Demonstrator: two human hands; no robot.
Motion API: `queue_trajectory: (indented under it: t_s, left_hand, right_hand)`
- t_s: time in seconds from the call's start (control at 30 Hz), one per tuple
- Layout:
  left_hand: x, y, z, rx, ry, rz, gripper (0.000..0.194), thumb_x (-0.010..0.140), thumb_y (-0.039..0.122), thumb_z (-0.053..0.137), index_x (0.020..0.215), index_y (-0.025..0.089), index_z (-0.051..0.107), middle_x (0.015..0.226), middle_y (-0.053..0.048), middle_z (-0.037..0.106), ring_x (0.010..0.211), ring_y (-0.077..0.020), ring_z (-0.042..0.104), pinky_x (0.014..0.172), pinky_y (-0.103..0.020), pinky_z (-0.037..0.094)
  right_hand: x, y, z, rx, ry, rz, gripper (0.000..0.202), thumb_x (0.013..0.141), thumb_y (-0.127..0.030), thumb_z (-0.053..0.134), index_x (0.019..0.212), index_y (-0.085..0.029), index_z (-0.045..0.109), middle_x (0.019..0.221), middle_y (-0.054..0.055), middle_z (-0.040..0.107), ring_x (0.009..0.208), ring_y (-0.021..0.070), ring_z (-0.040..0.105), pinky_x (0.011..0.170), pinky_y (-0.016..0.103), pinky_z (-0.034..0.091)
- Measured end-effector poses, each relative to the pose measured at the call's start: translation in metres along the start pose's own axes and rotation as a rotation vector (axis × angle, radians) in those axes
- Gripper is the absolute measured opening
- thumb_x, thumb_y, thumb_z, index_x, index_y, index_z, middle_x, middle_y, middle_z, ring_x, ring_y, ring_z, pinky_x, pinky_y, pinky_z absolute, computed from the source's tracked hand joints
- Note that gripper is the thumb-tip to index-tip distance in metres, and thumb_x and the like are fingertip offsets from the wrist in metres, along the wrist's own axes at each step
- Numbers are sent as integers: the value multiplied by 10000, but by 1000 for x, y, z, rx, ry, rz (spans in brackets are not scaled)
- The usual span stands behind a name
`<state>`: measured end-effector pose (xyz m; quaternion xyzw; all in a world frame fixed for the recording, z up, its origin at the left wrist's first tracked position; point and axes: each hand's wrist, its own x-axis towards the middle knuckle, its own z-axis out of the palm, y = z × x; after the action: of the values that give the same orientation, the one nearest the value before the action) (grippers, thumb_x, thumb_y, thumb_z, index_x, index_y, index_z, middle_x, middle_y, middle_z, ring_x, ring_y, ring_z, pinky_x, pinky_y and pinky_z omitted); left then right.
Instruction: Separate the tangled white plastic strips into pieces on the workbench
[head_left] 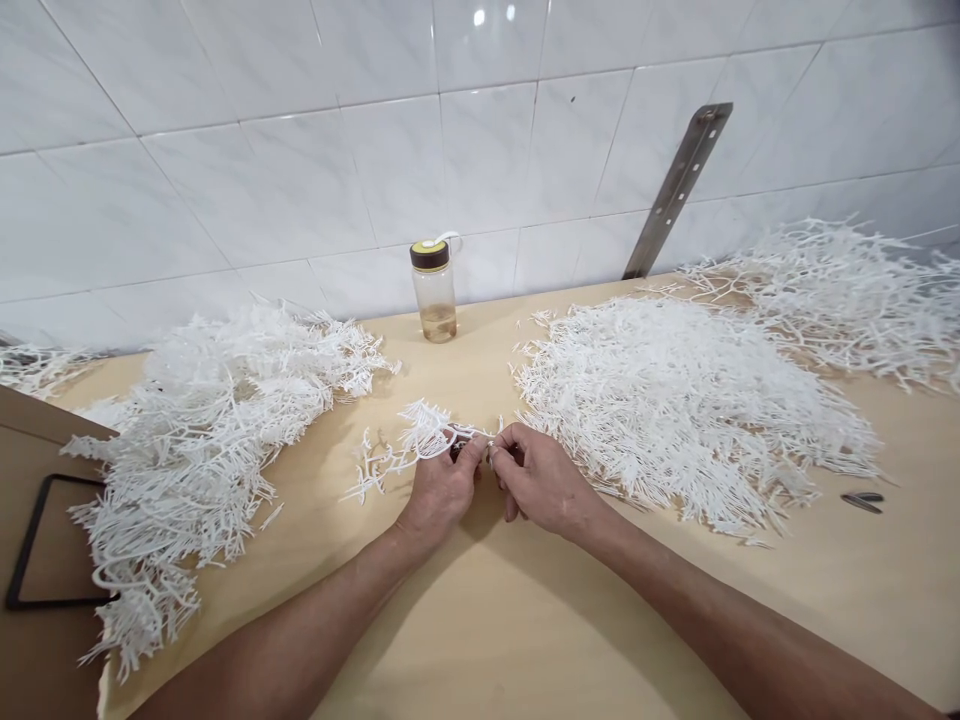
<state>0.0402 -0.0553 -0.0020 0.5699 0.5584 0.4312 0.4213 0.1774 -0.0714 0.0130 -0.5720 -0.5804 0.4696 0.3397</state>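
Note:
My left hand [448,482] is closed on a white branching plastic sprig [424,432], whose fine twigs spread out to the left over the table. Just beside it, my right hand [541,474] pinches at the sprig's right end with thumb and forefinger; the tiny part between those fingertips is mostly hidden. Both hands are close together, low over the table. Nearest to my right hand lies a wide heap of thin white plastic pieces [675,400]. To the left stretches a pile of white branching sprigs [225,430].
A clear bottle [435,300] with a dark and yellow lid stands near the tiled wall [375,180]. A metal bracket [675,195] leans there. More white branches [862,290] lie far right, small snips [862,501] at right, and a brown box [45,500] at left.

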Motion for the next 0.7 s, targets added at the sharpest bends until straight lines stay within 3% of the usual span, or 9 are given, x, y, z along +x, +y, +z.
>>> queue_trajectory:
  t_s: [0.13,0.23,0.3,0.37,0.47,0.57,0.7]
  left_hand:
    - [-3,2,1,110,32,76,186,858,345,556,782,189,621,787,-29,658,814,-209,610,840,-340,439]
    - [-3,5,0,177,34,132,207,887,350,526,892,190,658,960,-67,697,991,-239,616,969,-375,400]
    - [-1,7,1,191,25,133,216,895,349,514,838,191,651,909,-62,697,945,-233,626,938,-368,421]
    - [2,7,2,172,24,111,230,890,343,519,750,190,620,809,-44,679,847,-215,630,861,-344,451]
    - [3,6,4,120,10,86,243,880,339,529,699,188,590,737,-30,650,776,-198,618,800,-326,458]
    - [-2,6,4,63,31,140,200,877,342,540,778,186,618,805,-41,670,850,-208,623,849,-336,446]
    - [-6,4,-1,7,13,103,258,865,419,580,770,187,641,735,-26,645,782,-195,608,825,-325,446]
  right_hand:
    - [1,3,2,-65,4,10,106,882,-251,447,779,-227,439,512,-61,512,403,142,575,387,220,371]
    - [3,7,3,-319,206,-225,106,873,-219,438,767,-220,440,667,2,560,525,150,574,483,256,407]
    - [4,8,4,-494,342,-413,122,869,-191,424,750,-216,435,750,39,561,616,164,556,538,275,401]
    - [5,8,4,-583,390,-501,130,878,-186,408,756,-211,445,772,52,557,645,171,535,551,281,382]
    - [8,8,2,-581,380,-468,115,867,-209,443,756,-207,473,737,38,565,625,167,525,549,277,372]
    - [13,9,-4,-515,367,-338,127,838,-239,486,714,-213,495,640,8,555,548,153,498,514,265,353]
    - [19,10,-23,-522,543,-311,110,783,-214,505,674,-215,491,637,21,562,555,162,497,532,275,360]
